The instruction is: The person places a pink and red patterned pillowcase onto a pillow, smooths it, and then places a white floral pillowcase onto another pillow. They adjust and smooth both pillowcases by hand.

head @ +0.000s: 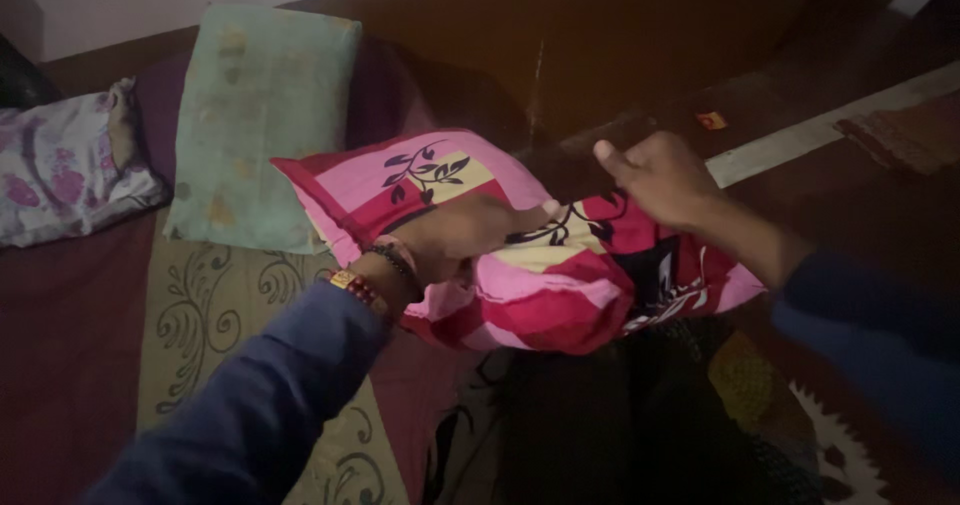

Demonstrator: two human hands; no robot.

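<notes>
Pink patterned pillow (520, 255) gripped by both hands (560, 205).

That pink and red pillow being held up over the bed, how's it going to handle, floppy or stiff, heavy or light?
The pink and red pillow probably gives rather than staying stiff: it bulges and dents where the left hand presses in. It looks light for its size, since the right hand grips only its top edge. Its cloth cover seems unlikely to slip, and it should not roll.
</notes>
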